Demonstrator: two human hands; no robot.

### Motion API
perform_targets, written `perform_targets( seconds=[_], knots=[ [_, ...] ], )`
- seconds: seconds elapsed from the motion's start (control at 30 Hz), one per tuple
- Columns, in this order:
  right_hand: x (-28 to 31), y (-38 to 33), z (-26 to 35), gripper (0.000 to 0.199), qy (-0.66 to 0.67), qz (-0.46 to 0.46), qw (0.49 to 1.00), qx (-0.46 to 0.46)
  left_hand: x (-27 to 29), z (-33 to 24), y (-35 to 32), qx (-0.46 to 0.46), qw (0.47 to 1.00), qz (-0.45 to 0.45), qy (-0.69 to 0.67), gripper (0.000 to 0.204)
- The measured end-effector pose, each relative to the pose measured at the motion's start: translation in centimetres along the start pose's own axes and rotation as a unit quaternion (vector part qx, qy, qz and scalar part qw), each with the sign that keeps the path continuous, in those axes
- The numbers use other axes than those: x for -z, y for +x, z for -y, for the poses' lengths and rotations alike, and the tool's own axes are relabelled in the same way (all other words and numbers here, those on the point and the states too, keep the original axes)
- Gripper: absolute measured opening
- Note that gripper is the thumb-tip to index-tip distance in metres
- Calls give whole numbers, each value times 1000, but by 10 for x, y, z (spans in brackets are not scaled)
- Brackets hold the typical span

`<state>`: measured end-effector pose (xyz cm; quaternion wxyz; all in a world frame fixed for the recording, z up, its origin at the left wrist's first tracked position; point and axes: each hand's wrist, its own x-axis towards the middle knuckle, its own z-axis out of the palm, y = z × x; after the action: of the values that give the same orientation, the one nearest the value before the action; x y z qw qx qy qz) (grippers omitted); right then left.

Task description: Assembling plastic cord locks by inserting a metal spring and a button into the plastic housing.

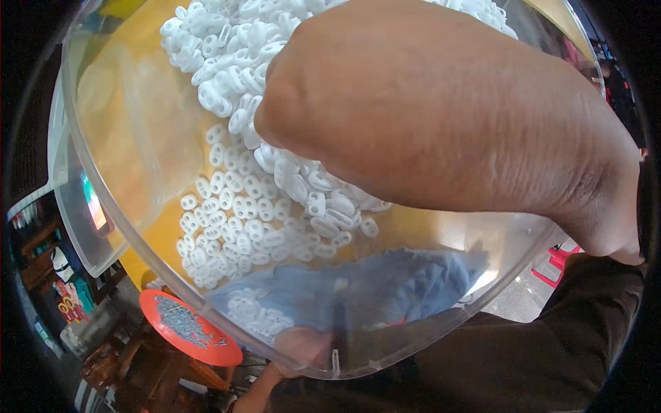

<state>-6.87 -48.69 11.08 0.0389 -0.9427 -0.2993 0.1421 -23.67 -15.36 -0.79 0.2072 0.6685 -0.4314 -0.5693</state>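
A large clear plastic tub (158, 258) holds a heap of small white oval plastic pieces (237, 227), each with two holes. My right arm reaches across from the right, very close to the view. Its rounded end, my right hand (303, 103), is over the heap. The fingers are hidden beneath, so any grip on the pieces does not show. At the tub's near rim, my left hand (303, 347) appears partly through the clear wall. It is blurred, and its fingers cannot be made out.
An orange-red dish (224, 349) with many small grey metal pieces sits outside the tub at lower left. Yellow surface shows through the tub, and bluish fabric (385, 286) at its near wall. Dark wooden furniture (131, 372) stands lower left; a red stool (561, 261) is at right.
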Motion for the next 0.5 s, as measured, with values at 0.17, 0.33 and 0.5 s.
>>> perform_targets(
  seconds=[0.17, 0.33, 0.5],
  knots=[
    [-2, 12, 2, 9, 22, -36, 999, 20, 19, -7, -2, -9, 999, -7, -35, 26],
    [6, 16, -1, 10, 112, -28, 993, 25, 3, 0, -3, -71, 990, -79, -91, 26],
    [2, 19, -2, 10, 144, 20, 989, -7, 9, -6, 3, -78, 986, -106, -101, 23]
  ],
)
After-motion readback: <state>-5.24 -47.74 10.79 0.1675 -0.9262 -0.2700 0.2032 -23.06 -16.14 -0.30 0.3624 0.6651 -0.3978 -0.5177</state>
